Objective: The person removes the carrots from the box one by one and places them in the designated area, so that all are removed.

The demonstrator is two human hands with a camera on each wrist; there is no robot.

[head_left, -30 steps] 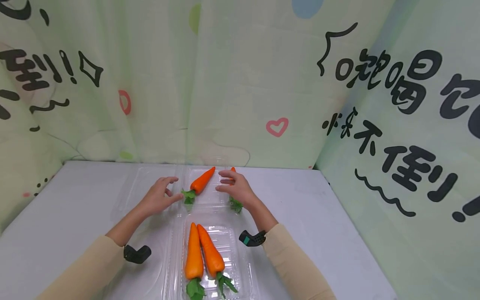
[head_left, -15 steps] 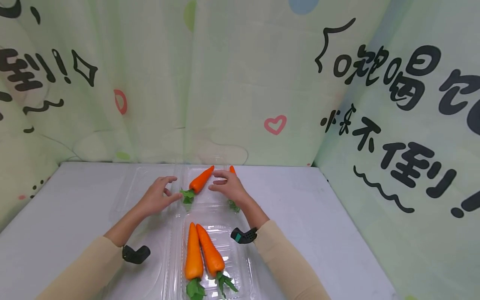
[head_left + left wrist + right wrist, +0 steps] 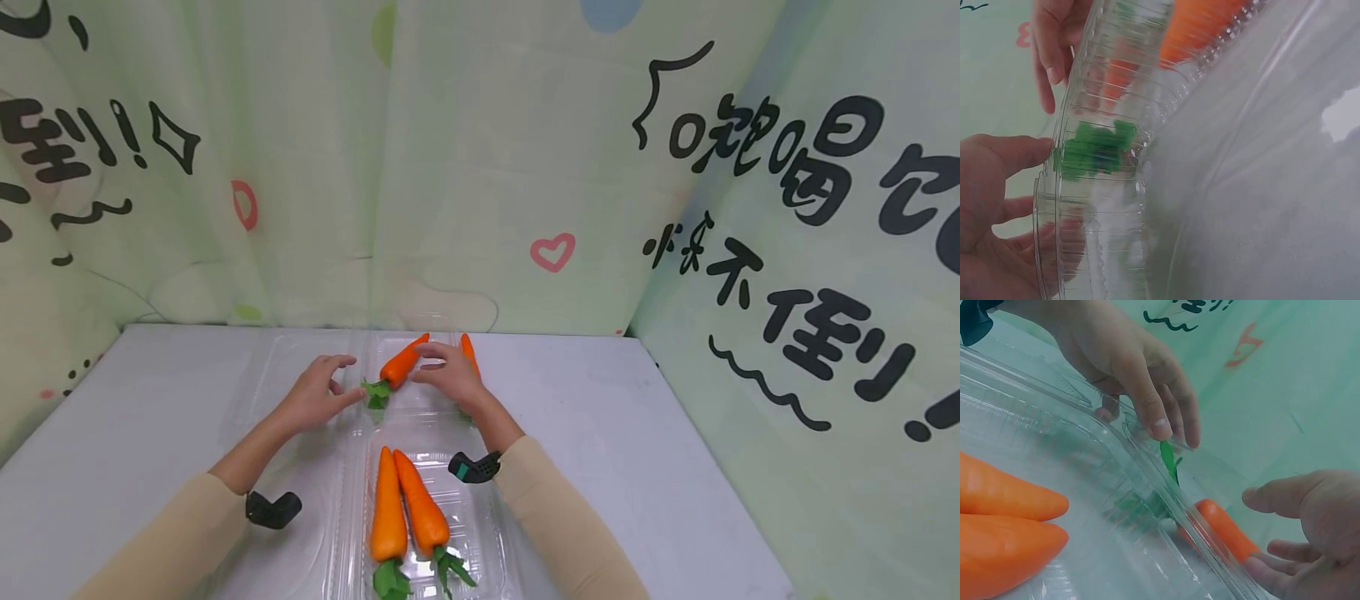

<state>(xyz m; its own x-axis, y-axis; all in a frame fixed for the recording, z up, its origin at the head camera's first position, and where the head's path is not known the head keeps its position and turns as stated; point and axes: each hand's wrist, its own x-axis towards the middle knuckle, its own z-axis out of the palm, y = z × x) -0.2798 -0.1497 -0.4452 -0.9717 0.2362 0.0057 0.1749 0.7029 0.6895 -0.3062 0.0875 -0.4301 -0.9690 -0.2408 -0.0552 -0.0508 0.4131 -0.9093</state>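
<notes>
Toward the back of the table, an orange carrot with green leaves lies slanted in a clear plastic container. My left hand is at its leafy end, fingers spread and relaxed, thumb tip right by the leaves. Over the carrot's other side reaches my right hand, its fingertips at the orange body and its thumb apart from the fingers in the right wrist view. Another carrot lies at the container's right, partly hidden by the right hand and wrist.
Nearer me, a second clear container holds two carrots, a left one and a right one. Clear lids extend left on the white table. A printed curtain stands behind.
My right hand has moved left, away from the right carrot and in over the slanted one; more of the right carrot's tip now shows. The left hand has stayed nearly still.
</notes>
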